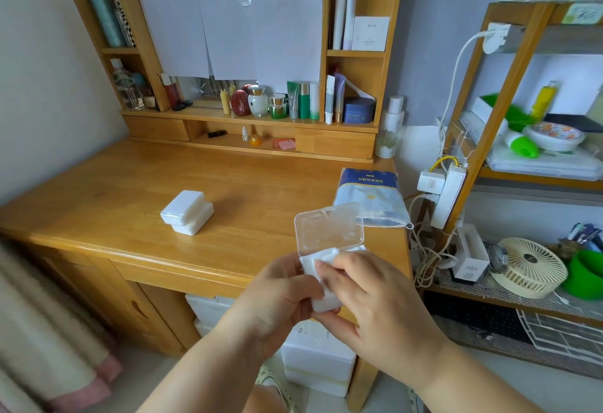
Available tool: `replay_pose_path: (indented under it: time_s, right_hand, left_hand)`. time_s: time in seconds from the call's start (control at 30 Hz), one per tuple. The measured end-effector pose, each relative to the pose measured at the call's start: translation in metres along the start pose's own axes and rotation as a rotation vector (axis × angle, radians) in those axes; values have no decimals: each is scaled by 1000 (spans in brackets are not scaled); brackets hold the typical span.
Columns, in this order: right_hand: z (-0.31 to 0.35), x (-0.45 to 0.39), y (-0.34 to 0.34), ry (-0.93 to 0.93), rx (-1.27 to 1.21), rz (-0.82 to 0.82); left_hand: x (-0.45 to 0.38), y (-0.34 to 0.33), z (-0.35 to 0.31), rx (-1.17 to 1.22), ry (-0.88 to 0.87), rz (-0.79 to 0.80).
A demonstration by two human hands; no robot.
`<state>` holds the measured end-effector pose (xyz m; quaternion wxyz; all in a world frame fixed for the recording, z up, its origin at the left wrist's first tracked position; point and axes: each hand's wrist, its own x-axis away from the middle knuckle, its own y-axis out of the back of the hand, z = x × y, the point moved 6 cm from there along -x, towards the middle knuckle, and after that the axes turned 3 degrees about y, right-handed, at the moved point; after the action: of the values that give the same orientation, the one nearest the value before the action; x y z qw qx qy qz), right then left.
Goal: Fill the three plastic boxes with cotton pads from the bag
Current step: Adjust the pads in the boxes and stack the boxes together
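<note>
Low in the frame's middle, the left hand (280, 295) curls around a clear box (321, 285), lid (329, 228) flipped up, over the desk's (130, 191) front edge. The right hand's (368, 298) fingers press the cotton pads (323, 257) inside, thumb under its bottom. Two shut boxes (187, 212) sit stacked mid-desk. One bag (370, 195) lies at the desk's right edge.

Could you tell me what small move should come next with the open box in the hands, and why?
Probably swing the lid shut. The box held by the left hand already looks packed with cotton pads, the right hand presses on them, and two closed boxes sit stacked on the desk.
</note>
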<state>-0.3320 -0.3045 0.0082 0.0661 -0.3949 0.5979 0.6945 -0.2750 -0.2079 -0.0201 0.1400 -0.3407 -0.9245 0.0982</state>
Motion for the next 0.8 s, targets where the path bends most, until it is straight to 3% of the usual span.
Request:
replay_pose_path:
  time_s: [0.27, 0.37, 0.6, 0.8]
  right_hand:
    - [-15, 8, -35, -8, 0, -39]
    - [-24, 7, -57, -32, -8, -35]
    - [-41, -3, -124, -101, -8, 35]
    - [-65, -12, -160, -231, -63, 96]
  left_hand:
    - [-16, 17, 15, 30, 64, 23]
    - [-31, 34, 25, 59, 97, -72]
    - [-83, 76, 35, -337, 115, -339]
    - [-117, 101, 37, -556, 139, -351]
